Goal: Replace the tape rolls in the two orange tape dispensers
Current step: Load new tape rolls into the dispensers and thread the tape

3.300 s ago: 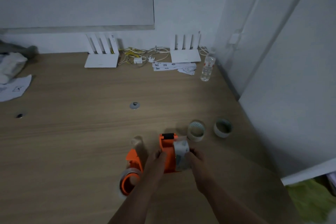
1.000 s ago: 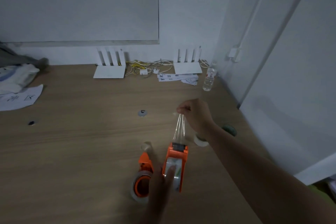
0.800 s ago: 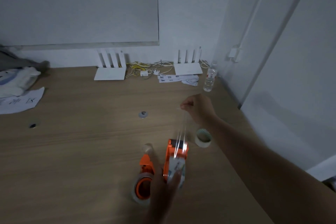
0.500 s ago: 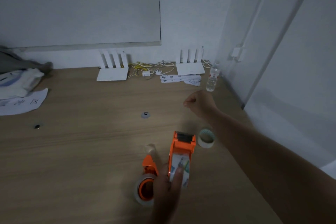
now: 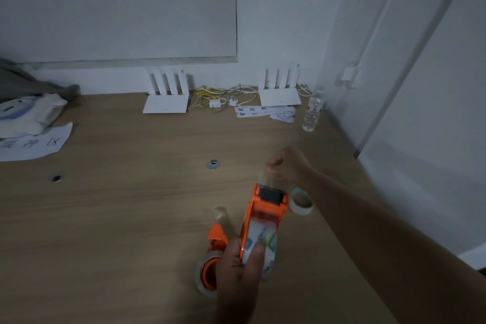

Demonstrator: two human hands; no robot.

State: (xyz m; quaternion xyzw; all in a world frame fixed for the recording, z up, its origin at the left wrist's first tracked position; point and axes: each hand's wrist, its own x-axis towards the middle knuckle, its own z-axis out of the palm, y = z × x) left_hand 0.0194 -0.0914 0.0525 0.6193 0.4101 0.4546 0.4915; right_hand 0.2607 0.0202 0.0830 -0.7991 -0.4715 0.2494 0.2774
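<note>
My left hand (image 5: 238,268) grips an orange tape dispenser (image 5: 265,212) with a clear tape roll (image 5: 265,241) loaded in it, held over the wooden table (image 5: 118,218). My right hand (image 5: 288,164) is closed just beyond the dispenser's black cutter, pinching the clear tape end (image 5: 265,179) that runs from it. A second orange tape dispenser (image 5: 214,255) lies on the table to the left, partly hidden by my left hand, with a tape roll around it. A used tape roll (image 5: 302,201) lies right of the held dispenser, partly behind my right wrist.
Two white routers (image 5: 167,97) (image 5: 280,91) with tangled cables stand at the back wall. A water bottle (image 5: 311,114) and paper slips (image 5: 263,110) are at the back right. Paper and cloth (image 5: 29,123) lie at the left. A small tape core (image 5: 219,214) stands near the dispensers.
My right hand pulled tape far out from the dispenser, then came back down close to the cutter. My left hand has kept hold of the dispenser and tilted it slightly.
</note>
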